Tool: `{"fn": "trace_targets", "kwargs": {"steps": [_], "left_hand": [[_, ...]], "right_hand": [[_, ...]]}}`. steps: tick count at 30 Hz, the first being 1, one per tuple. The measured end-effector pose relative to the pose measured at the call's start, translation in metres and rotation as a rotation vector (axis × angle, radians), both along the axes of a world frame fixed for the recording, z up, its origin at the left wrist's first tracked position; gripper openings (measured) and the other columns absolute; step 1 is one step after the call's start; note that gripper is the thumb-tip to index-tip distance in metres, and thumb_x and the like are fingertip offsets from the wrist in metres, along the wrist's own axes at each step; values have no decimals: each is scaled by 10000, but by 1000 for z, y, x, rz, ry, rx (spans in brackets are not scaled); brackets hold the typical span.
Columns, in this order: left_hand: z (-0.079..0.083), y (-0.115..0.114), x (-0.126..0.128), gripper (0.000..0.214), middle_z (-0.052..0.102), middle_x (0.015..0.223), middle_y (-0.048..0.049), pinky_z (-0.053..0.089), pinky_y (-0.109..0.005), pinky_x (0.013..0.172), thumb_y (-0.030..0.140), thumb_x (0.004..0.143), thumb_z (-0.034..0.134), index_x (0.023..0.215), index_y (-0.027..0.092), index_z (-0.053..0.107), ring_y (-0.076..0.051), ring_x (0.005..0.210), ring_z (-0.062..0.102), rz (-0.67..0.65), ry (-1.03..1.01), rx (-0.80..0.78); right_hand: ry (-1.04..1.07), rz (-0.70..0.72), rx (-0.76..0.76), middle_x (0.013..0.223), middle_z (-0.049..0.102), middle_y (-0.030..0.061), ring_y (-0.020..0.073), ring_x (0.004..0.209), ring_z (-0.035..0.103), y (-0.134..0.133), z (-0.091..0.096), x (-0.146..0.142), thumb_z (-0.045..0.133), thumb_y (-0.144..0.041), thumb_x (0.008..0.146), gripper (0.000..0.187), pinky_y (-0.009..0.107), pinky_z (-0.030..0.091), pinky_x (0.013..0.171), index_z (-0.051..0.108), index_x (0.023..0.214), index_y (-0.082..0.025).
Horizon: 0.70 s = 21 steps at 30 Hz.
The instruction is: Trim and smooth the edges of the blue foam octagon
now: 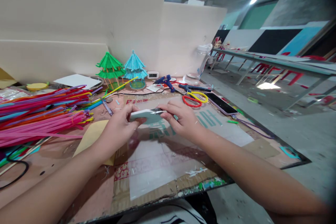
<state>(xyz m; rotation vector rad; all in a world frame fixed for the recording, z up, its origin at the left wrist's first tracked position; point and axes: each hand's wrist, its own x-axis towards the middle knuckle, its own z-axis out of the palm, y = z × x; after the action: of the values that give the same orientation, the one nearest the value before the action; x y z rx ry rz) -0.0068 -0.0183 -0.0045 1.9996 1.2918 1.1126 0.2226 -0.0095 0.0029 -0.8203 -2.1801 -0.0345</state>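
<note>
My left hand (123, 120) is closed on one end of a thin white flat piece (143, 114), which looks like foam board, held above the table with its edge towards me. At the piece's other end, my right hand (180, 117) pinches with thumb and fingers. A small dark, shiny thing (156, 110) shows at those fingertips, against the white edge; its kind is not clear. Beneath both hands lies a printed white sheet (154, 171) on cardboard, with white shavings (196, 172) near its front edge.
Bundles of coloured pipe cleaners (47, 122) lie at left. Behind stand a green pagoda model (110, 70) and a blue one (134, 70). A glue gun (168, 83), scissors (195, 98), a phone (222, 104) and a clear bottle (201, 61) are to the right, near the table's edge.
</note>
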Motion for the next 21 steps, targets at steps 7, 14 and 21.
{"fn": "trace_targets", "kwargs": {"steps": [7,14,21], "left_hand": [[2,0,1,118,561,714,38,386,-260,589,307,806,627,838,211,566,-150,644,522,30,-5,-8],[0,0,1,128,557,709,43,381,-258,587,316,812,627,815,211,555,-148,646,519,36,14,8],[3,-1,2,130,576,732,29,389,-268,601,313,815,622,828,204,552,-163,674,541,56,65,-9]], "right_hand": [[10,-23,83,757,609,42,165,719,554,4,0,1,437,-370,1007,344,285,419,658,703,1095,-170],[-18,-62,46,799,627,54,178,760,566,4,-1,1,459,-368,997,329,297,428,686,702,1105,-175],[-2,-53,-9,778,616,48,172,750,562,7,-3,-1,462,-375,997,338,297,431,698,710,1098,-169]]}}
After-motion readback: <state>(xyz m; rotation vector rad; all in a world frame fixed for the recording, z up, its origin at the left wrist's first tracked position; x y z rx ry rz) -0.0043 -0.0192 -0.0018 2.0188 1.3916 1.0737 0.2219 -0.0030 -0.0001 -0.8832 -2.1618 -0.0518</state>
